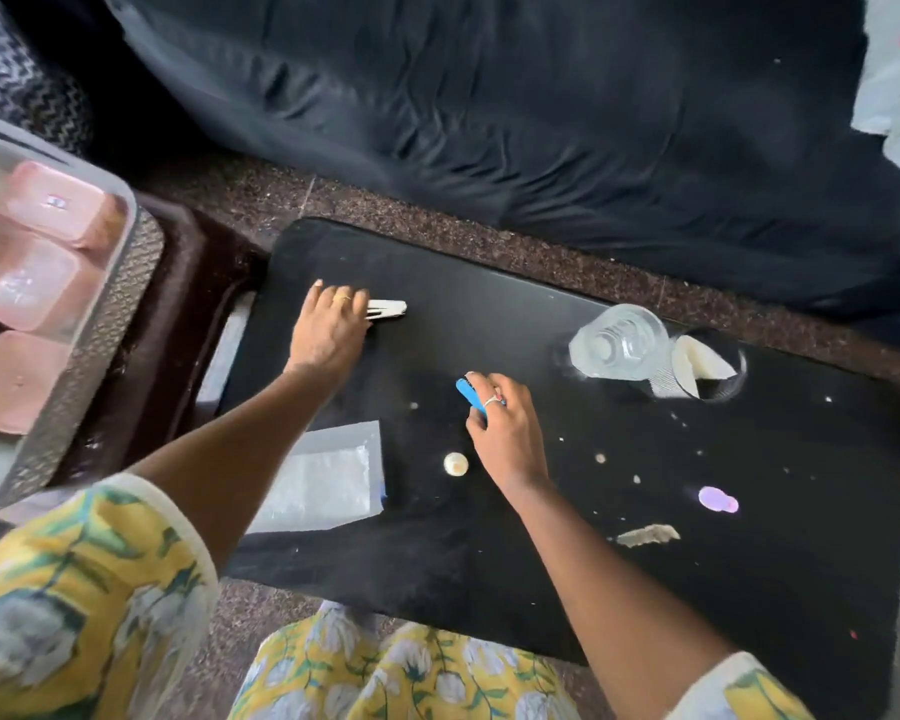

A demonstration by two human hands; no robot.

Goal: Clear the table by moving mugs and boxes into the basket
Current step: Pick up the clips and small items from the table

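Observation:
On the low black table [541, 563], my left hand [331, 327] lies over one end of a white hair clip [388, 308], fingers curled onto it. My right hand [500, 431] grips a small blue object [466, 392] near the table's middle. A clear glass [617, 343] lies on its side at the table's far right, beside a dark cup [707, 366] holding a white piece. The grey mesh basket [89, 356] stands at the left with pink boxes [32, 293] inside.
A clear plastic pouch [328, 480] lies near the front left edge. A small round cream lid [455, 464], a purple spot [718, 499], a paper scrap [648, 535] and crumbs dot the table. A dark sofa [541, 122] runs behind it; a brown stool [178, 330] holds the basket.

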